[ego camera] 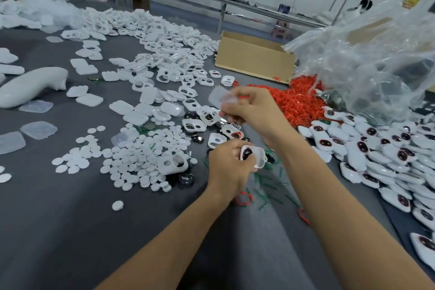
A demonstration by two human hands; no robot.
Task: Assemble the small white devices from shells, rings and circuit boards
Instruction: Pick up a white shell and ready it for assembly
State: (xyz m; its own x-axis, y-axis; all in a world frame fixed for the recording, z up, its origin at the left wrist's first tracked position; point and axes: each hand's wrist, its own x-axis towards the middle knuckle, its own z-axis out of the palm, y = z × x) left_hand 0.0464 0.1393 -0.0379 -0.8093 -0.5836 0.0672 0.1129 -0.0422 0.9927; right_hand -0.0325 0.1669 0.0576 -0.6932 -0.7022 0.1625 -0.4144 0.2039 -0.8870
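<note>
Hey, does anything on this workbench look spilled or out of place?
Mostly tidy heaps. One white disc lies alone, apart from the disc pile, and a red ring and green strips lie scattered near the left hand, which grips a shell. Nothing looks damaged.

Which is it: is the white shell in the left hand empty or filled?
Partly filled: a dark round piece shows inside the white shell that the left hand grips.

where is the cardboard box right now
Head view, right of centre at the back: the cardboard box sits between the heap of white shells and the clear plastic bag, just behind the red rings.
</note>
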